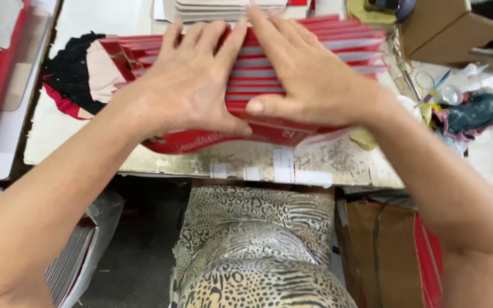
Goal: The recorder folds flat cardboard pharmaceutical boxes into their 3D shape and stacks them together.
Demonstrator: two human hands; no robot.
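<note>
Two hands, left hand [186, 85] and right hand [303, 74], fingers spread flat, pressing fanned stack of red cards [326, 48] on worn table [326, 162]; brown cardboard box [446, 25] top right.

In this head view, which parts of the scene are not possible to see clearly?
- Middle of the fanned red card stack: covered by the left hand and right hand.
- Grey-white stack: cut off by the top edge.
- Small items beside the dark green bundle: too small and cluttered to identify.
- Brown box: cut off by the top edge.
- Under the worktable: dark, partly hidden by the lap.
</note>
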